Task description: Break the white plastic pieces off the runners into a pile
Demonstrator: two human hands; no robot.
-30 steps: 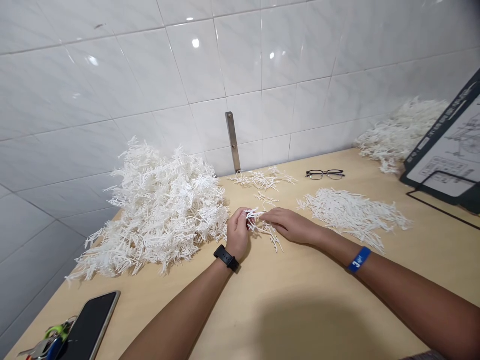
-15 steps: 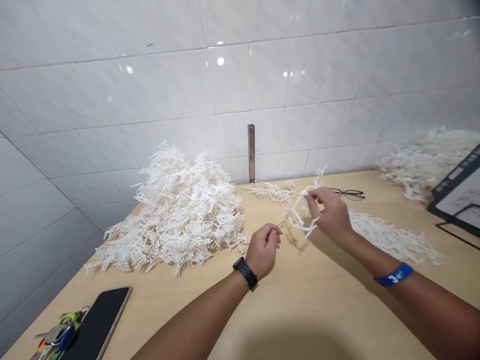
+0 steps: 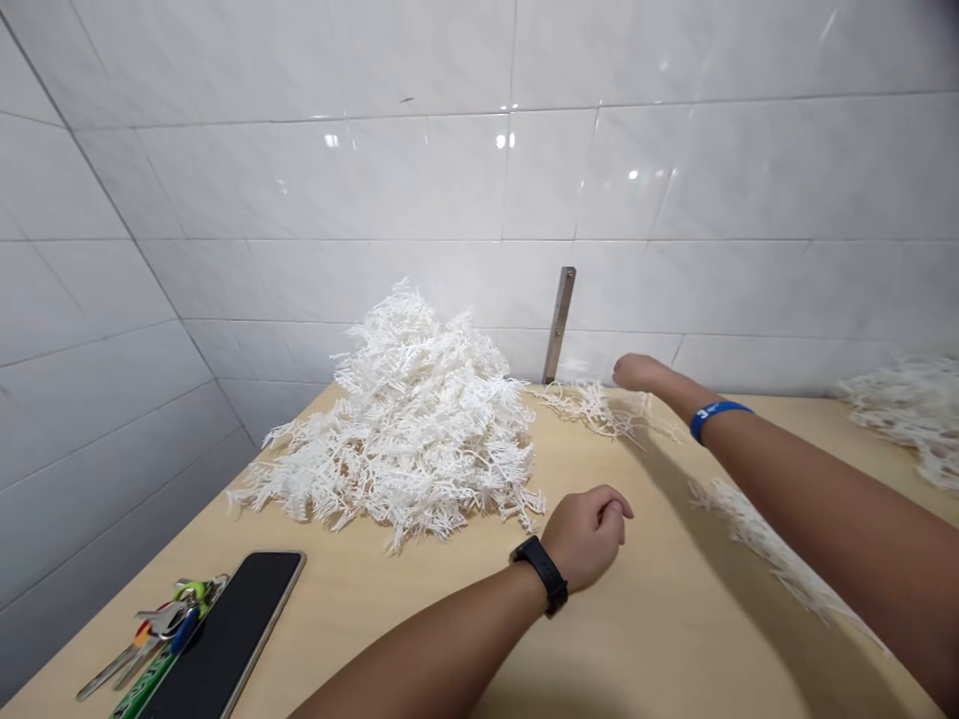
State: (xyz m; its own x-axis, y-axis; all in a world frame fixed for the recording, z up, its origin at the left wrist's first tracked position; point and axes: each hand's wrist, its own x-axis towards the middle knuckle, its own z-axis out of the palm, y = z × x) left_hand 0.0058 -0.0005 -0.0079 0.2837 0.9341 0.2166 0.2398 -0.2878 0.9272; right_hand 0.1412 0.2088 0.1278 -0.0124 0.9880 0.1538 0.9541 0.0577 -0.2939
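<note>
My left hand point(image 3: 588, 534), with a black watch at the wrist, rests over the table with its fingers curled in and the thumb against them. Nothing sticks out of it. To its left rises a big heap of white, frayed strands point(image 3: 427, 429). My right hand point(image 3: 640, 372), below a blue wristband point(image 3: 715, 414), reaches to the back of the table above a small pile of thin white strands point(image 3: 599, 407). Its fingers are turned away, so their hold is hidden. A faint white blur shows just left of it. Under the right forearm lies a row of white strands point(image 3: 771, 544).
A phone point(image 3: 232, 629) and a bunch of keys point(image 3: 169, 624) lie at the front left. Another white heap point(image 3: 914, 414) is at the far right. A metal bracket point(image 3: 558, 325) stands against the tiled wall point(image 3: 420, 180) behind the table point(image 3: 674, 639).
My right hand, which held a branching white strand, has moved toward the wall, over the small pile. The view has turned right-to-left, shifting things rightward. My left hand stays curled.
</note>
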